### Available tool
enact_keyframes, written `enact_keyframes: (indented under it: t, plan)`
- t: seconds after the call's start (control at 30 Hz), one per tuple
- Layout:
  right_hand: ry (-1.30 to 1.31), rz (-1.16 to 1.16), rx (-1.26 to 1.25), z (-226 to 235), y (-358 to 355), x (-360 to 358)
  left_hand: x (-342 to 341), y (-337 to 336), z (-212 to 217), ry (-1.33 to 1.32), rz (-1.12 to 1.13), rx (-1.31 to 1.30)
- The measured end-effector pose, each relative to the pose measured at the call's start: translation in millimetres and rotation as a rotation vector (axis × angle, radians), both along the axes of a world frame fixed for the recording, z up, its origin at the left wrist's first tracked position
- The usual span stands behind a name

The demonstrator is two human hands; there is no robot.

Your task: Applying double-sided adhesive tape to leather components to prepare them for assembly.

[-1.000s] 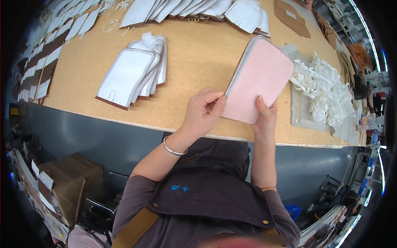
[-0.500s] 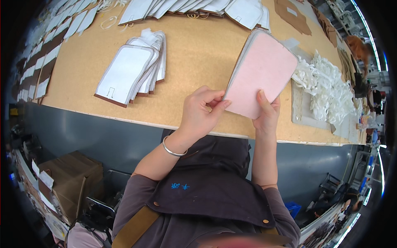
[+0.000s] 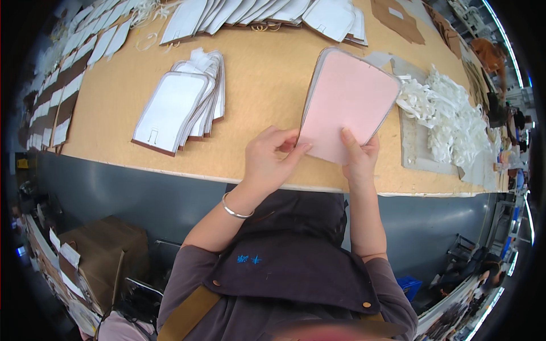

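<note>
Pink-faced panel bundle (image 3: 352,99): tilted in both hands above the near part of the tan worktable (image 3: 256,108), layered edges showing along its left side.
Left hand (image 3: 270,159): thumb and fingers pinched together on the bundle's lower left edge.
Right hand (image 3: 360,159): clamped on its lower right, thumb across the pink face.
Just right: tangled white strips (image 3: 446,128) heaped on a grey sheet (image 3: 410,149), by the bundle's corner; I cannot tell whether they touch.
Left: fanned stack of white panels (image 3: 173,105) with brown lower edges, well apart from the bundle.
Far edge: overlapping row of white panels (image 3: 239,14); brown cut piece (image 3: 392,25) to its right.
Containers: brown box-like bag (image 3: 122,250) and blue crate (image 3: 409,288) below table level; contents indiscernible.
</note>
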State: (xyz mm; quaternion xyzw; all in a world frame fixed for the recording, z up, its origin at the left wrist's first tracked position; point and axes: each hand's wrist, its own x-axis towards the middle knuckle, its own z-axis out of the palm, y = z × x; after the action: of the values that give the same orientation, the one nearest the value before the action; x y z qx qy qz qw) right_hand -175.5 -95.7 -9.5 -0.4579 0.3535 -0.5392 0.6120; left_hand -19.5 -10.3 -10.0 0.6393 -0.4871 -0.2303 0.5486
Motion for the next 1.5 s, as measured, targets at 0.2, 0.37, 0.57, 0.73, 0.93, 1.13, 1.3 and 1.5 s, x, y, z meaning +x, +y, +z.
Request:
enact_keyframes:
  t: [0.2,0.37,0.57,0.73,0.93,1.13,1.3,1.5]
  plan:
    - [-0.073,0.335,0.193,14.7,7.1,2.9,28.2,-21.5,20.4,0.719,-0.400,-0.145]
    - [0.186,0.363,0.045,16.9,9.6,12.3,9.6,-27.7,12.3,0.872,-0.399,-0.097]
    - [0.752,0.168,-0.102,28.0,22.1,8.6,12.3,-24.6,12.6,0.898,-0.259,-0.114]
    - [-0.070,0.460,0.105,39.7,-1.3,1.2,14.7,-18.9,11.5,0.808,-0.508,0.018]
    - [0.130,0.107,-0.096,24.6,6.6,19.0,-4.6,-16.5,16.7,0.443,-0.247,-0.067]
    - [-0.002,0.351,0.003,31.0,7.6,3.9,9.3,-20.7,56.5,0.684,-0.503,-0.177]
    - [0.076,0.228,-0.082,36.5,23.8,10.0,1.6,-17.1,48.9,0.487,-0.344,-0.141]
    - [0.210,0.240,-0.103,47.7,20.4,0.1,6.7,-14.3,36.7,0.373,-0.281,-0.203]
